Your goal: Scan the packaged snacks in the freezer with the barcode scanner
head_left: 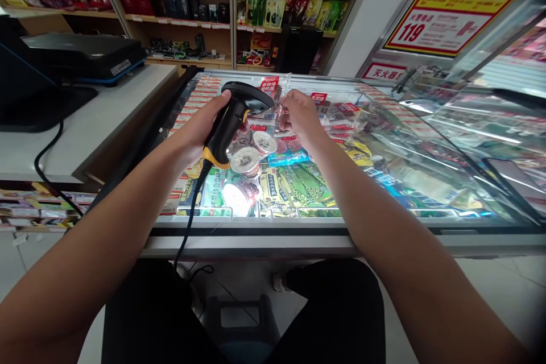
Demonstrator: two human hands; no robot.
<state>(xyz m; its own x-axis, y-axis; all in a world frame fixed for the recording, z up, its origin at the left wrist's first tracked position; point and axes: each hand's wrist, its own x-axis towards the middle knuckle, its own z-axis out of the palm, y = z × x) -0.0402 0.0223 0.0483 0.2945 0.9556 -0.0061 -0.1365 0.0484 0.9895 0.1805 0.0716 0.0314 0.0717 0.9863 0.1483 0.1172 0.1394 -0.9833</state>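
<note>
My left hand [203,119] is wrapped round the handle of a black and yellow barcode scanner [230,119]. The scanner's head points right, and its black cable [197,193] hangs down over the counter edge. Just beyond the scanner head, my right hand [302,115] pinches the edge of a clear plastic food packet [269,86] with a red label; its contents are dark and partly hidden. Similar red-labelled packets [347,108] lie on the glass top to the right of that hand.
Under the freezer's glass top [426,142] lie round tubs [245,160] and colourful ice cream wrappers [302,182]. A white counter [85,131] with a scale [85,54] stands left. Shelves of goods [170,8] line the back. A stool [239,318] is below me.
</note>
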